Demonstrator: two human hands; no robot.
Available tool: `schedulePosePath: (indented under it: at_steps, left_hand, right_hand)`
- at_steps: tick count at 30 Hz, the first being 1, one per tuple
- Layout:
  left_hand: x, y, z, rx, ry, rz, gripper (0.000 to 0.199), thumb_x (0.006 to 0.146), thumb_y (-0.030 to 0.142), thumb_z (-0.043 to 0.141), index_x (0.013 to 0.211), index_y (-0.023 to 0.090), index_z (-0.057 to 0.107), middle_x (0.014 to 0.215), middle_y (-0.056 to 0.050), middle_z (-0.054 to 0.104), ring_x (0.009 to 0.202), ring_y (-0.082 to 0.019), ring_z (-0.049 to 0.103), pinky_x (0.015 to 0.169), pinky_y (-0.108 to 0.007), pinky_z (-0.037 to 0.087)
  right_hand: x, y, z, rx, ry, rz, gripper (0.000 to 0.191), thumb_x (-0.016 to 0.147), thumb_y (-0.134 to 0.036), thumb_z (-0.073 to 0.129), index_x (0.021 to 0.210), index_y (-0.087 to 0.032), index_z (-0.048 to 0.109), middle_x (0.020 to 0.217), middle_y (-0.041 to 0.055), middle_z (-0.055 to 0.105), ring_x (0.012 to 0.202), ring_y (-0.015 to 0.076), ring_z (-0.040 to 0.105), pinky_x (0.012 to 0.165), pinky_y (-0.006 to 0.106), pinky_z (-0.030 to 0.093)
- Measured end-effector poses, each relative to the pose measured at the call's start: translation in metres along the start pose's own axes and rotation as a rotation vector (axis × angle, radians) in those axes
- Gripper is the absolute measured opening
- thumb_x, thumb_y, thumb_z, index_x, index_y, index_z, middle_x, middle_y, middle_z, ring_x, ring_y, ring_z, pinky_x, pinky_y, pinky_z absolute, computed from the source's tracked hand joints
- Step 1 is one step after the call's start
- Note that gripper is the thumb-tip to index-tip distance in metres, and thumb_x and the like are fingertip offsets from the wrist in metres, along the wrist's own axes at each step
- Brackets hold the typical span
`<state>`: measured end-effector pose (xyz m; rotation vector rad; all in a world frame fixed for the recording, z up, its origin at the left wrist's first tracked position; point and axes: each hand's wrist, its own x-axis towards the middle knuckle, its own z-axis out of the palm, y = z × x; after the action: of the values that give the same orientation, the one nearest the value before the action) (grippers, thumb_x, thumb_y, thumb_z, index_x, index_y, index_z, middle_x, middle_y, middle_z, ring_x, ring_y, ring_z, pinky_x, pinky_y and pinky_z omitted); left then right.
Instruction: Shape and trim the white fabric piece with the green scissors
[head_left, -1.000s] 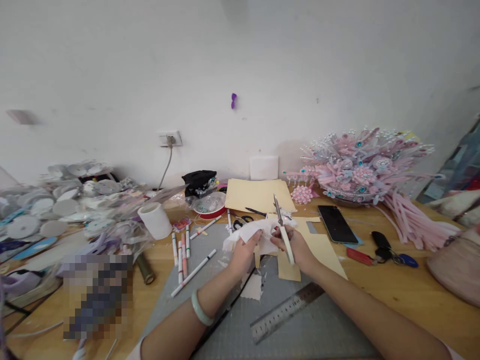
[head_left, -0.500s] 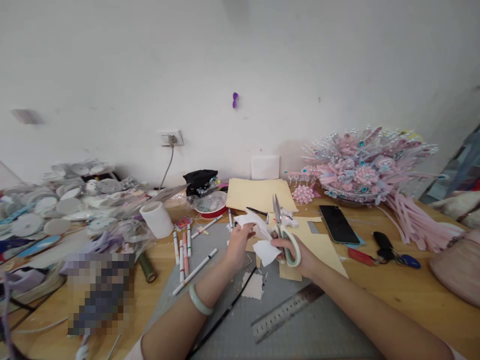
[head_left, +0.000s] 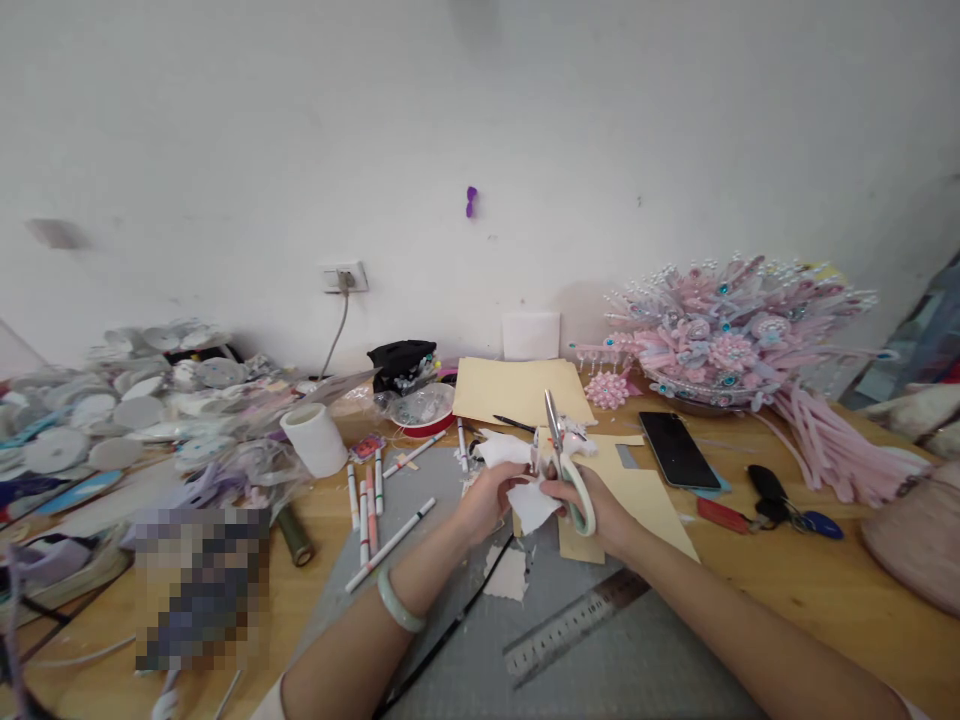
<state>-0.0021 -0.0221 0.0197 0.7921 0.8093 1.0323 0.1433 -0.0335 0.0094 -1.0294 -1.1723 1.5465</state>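
Observation:
My left hand [head_left: 487, 502], with a pale bangle on its wrist, pinches a piece of white paper [head_left: 532, 508] over the mat. One part of the paper hangs below the fingers, and another white part shows above them. My right hand [head_left: 602, 510] is wrapped round the pale green handles of a pair of scissors [head_left: 553, 418], whose blades point up and away from me. The two hands are close together, with the paper beside the scissors. Whether the blades touch the paper, I cannot tell. Yellowish card sheets [head_left: 645, 505] lie beneath my right hand.
On the grey cutting mat [head_left: 600, 670] lie a steel ruler [head_left: 574, 625], a torn paper scrap [head_left: 505, 573] and several markers [head_left: 390, 545]. A phone [head_left: 679, 450], keys [head_left: 776, 505] and a pink beaded headdress [head_left: 727, 340] are at right. A white roll [head_left: 313, 440] stands left.
My left hand has shifted right, closer to the scissors, and its fingers now sit lower on the white paper. My right hand and the scissors have barely moved.

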Motion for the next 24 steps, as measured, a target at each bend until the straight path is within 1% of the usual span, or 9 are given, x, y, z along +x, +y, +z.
schedulePosePath:
  at_steps: [4,8,12,13,15,17,19,21,24]
  left_hand:
    - [-0.003,-0.002,0.002,0.114,0.004,0.064,0.022,0.062,0.029,0.068,0.077,0.014,0.067,0.075,-0.006,0.067,0.063,-0.016,0.058,0.061,-0.026,0.043]
    - [-0.002,-0.008,0.001,0.138,0.051,0.149,0.021,0.057,0.028,0.072,0.073,0.015,0.066,0.071,-0.004,0.067,0.061,-0.015,0.057,0.058,-0.026,0.041]
    - [0.003,-0.008,-0.001,0.173,0.184,0.212,0.018,0.058,0.029,0.071,0.065,0.015,0.063,0.057,-0.001,0.061,0.053,-0.012,0.053,0.055,-0.025,0.039]
    - [0.003,-0.007,-0.002,0.163,0.192,0.23,0.017,0.057,0.028,0.07,0.064,0.014,0.062,0.057,-0.001,0.06,0.053,-0.012,0.053,0.055,-0.024,0.039]
    - [0.004,-0.003,-0.002,0.095,0.16,0.257,0.016,0.056,0.025,0.07,0.066,0.014,0.062,0.061,-0.002,0.061,0.057,-0.013,0.055,0.057,-0.024,0.04]
    - [0.004,0.001,-0.003,-0.019,0.108,0.244,0.017,0.055,0.02,0.067,0.07,0.015,0.062,0.067,-0.004,0.064,0.063,-0.015,0.057,0.061,-0.026,0.042]
    - [0.004,0.004,-0.004,-0.133,0.089,0.198,0.017,0.055,0.015,0.063,0.072,0.015,0.062,0.07,-0.004,0.065,0.065,-0.015,0.058,0.068,-0.028,0.043]
    - [0.005,0.005,-0.005,-0.22,0.098,0.141,0.014,0.056,0.012,0.059,0.07,0.015,0.061,0.067,-0.004,0.064,0.064,-0.015,0.058,0.072,-0.03,0.043]
    - [0.006,0.006,-0.007,-0.32,0.095,0.071,0.008,0.056,0.009,0.056,0.062,0.014,0.058,0.061,-0.004,0.062,0.061,-0.014,0.057,0.073,-0.031,0.044]
  right_hand:
    - [0.001,-0.001,0.0,-0.1,-0.01,-0.038,0.025,0.057,-0.034,0.068,0.066,-0.017,0.051,0.054,-0.0052,0.047,0.05,0.0092,0.042,0.048,0.022,0.033]
    - [-0.002,-0.005,0.003,-0.17,-0.036,-0.063,0.025,0.055,-0.033,0.069,0.065,-0.018,0.052,0.057,-0.005,0.048,0.051,0.0094,0.042,0.049,0.022,0.034]
    - [-0.002,-0.004,0.003,-0.129,-0.01,-0.047,0.025,0.054,-0.031,0.07,0.065,-0.018,0.052,0.055,-0.0058,0.047,0.05,0.0093,0.042,0.048,0.022,0.033]
    - [-0.001,-0.003,0.003,-0.112,0.001,-0.039,0.024,0.054,-0.03,0.07,0.066,-0.018,0.052,0.055,-0.0059,0.047,0.05,0.0093,0.042,0.048,0.022,0.033]
    - [0.001,0.0,0.001,-0.076,0.013,-0.016,0.024,0.056,-0.03,0.069,0.066,-0.017,0.052,0.053,-0.0059,0.047,0.049,0.009,0.042,0.048,0.022,0.032]
    - [0.003,0.003,-0.001,-0.046,0.016,0.001,0.023,0.057,-0.031,0.068,0.067,-0.017,0.052,0.053,-0.0056,0.047,0.048,0.0087,0.042,0.047,0.022,0.031]
    - [0.005,0.005,-0.002,-0.023,0.021,0.002,0.024,0.058,-0.033,0.067,0.067,-0.017,0.053,0.053,-0.0053,0.048,0.048,0.0084,0.043,0.046,0.021,0.031]
    - [0.005,0.006,-0.003,-0.011,0.027,0.005,0.024,0.058,-0.033,0.068,0.067,-0.017,0.053,0.053,-0.0051,0.049,0.047,0.0083,0.043,0.046,0.021,0.031]
    - [0.005,0.007,-0.002,-0.004,0.028,0.013,0.023,0.057,-0.03,0.068,0.067,-0.017,0.053,0.052,-0.0052,0.049,0.046,0.0082,0.043,0.046,0.022,0.032]
